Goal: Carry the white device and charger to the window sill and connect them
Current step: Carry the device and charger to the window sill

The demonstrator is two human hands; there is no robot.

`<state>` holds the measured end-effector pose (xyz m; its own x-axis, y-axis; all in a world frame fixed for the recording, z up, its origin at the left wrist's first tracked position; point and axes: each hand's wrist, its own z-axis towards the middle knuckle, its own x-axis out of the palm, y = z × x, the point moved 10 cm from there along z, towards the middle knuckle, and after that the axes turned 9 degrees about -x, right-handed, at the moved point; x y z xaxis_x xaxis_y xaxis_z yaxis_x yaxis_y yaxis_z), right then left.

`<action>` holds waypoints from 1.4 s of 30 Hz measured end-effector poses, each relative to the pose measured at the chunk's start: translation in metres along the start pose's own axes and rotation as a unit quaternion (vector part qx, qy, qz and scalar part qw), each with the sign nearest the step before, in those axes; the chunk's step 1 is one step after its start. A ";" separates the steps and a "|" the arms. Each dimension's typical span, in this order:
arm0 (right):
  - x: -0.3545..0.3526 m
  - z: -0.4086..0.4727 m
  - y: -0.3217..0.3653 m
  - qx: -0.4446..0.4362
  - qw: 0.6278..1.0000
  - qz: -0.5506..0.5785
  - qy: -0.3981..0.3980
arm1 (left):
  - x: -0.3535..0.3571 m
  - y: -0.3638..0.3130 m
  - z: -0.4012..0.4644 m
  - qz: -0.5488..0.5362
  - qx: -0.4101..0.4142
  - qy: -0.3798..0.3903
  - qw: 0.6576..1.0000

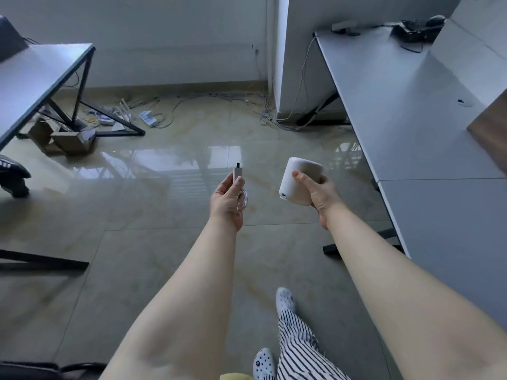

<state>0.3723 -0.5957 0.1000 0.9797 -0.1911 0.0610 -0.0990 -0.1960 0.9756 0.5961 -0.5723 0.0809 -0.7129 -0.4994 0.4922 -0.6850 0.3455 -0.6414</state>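
Note:
My right hand (pixel 319 193) grips a white rounded cylindrical device (pixel 297 179), tilted, with a small port showing near its lower left edge. My left hand (pixel 227 201) holds a small white charger (pixel 237 172) upright, its dark plug tip pointing up, and the coiled white cable (pixel 243 200) hangs looped under my fingers. Both hands are held out in front of me over the glossy floor, a short gap between the charger and the device. No window sill is visible.
A long grey desk (pixel 411 119) runs along the right, with dark gear at its far end. Another grey desk (pixel 35 78) with black legs stands left, cardboard and cables under it. Loose cables (pixel 219 101) lie along the far wall. A white pillar (pixel 282 50) stands ahead.

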 end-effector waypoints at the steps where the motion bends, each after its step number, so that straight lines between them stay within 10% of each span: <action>1: 0.006 0.008 0.000 0.002 1.000 -0.001 0.003 | 0.000 -0.007 0.006 -0.001 0.003 -0.005 1.000; 42: 0.335 0.425 0.046 0.051 0.993 -0.011 0.105 | 0.044 -0.305 0.412 -0.042 0.014 -0.065 0.997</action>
<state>0.6222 -1.0772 0.0761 0.9956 0.0178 0.0924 -0.0830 -0.2957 0.9517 0.8350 -1.0274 0.0555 -0.6261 -0.6257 0.4653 -0.7358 0.2764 -0.6182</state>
